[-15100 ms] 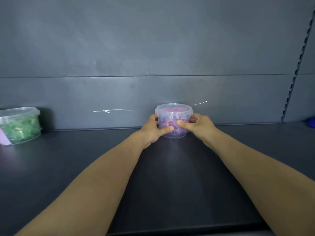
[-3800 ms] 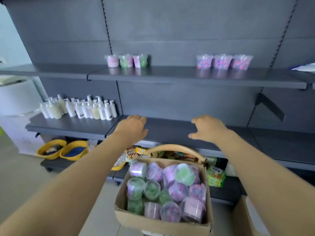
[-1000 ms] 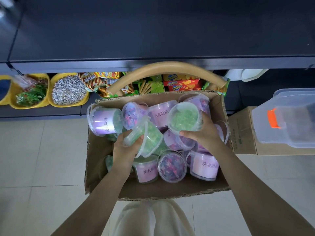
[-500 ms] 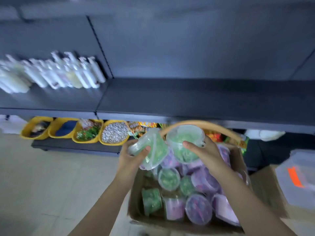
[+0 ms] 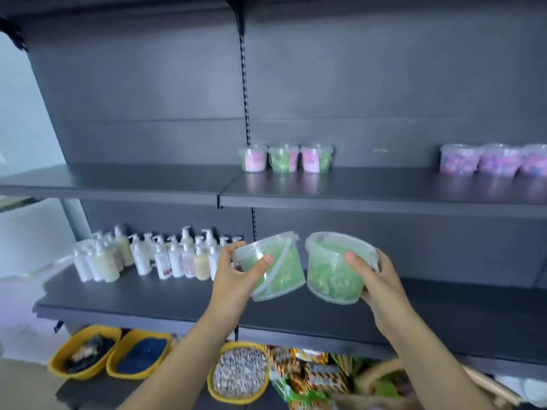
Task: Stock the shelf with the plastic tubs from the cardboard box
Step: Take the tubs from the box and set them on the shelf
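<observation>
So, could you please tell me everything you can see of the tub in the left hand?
The left tub is a clear plastic pail with a clear snap-on lid and a bail handle lying across its side. Green contents fill it, too blurred to identify. It is tilted, lid toward the upper left, held in the air before the middle shelf. The left hand has it in its grip near the lid, thumb on the front wall. The right tub sits close beside it, apparently apart.
</observation>
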`<state>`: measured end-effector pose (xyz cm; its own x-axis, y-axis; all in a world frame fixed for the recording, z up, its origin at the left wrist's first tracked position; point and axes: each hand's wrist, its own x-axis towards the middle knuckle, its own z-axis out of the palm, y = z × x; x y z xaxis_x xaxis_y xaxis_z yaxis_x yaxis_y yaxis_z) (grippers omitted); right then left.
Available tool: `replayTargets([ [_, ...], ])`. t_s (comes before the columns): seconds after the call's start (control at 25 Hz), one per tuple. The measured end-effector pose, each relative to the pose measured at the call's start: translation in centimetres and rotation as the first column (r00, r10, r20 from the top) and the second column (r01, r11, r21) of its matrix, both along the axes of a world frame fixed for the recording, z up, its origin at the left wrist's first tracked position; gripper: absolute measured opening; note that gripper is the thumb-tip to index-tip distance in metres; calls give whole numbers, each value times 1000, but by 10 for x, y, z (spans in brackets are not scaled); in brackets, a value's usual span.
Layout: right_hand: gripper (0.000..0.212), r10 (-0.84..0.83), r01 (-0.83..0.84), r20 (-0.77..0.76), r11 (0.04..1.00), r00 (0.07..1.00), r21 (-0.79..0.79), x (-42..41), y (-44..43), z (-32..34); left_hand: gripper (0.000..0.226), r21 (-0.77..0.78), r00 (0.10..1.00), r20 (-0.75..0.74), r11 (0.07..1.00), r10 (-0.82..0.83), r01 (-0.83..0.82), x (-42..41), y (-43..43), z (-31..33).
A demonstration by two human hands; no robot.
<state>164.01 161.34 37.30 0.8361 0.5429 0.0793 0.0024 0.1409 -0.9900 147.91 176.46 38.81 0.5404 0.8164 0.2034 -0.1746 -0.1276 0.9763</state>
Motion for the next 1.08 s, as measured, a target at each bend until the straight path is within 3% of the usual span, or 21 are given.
replayTargets([
  [0.12,100,-66,64,21,994,998,91,-30,45,30,41,66,998,26,997,-49,48,-20,45,33],
  [0.28,65,-169,154,92,977,981,149,-44,87,62,46,120,997,39,991,-71,65,-25,93,65],
  [0.52,59,-275,244,144,949,951,201,-14,124,89,50,205,993,6,972,-118,115,19,144,86],
  [0.76,64,-379,349,149,917,913,195,75,155,95,50,275,988,14,951,-153,143,112,183,100],
  [1.08,76,-473,462,185,881,861,99,267,203,118,55,317,985,30,936,-171,153,281,243,132],
])
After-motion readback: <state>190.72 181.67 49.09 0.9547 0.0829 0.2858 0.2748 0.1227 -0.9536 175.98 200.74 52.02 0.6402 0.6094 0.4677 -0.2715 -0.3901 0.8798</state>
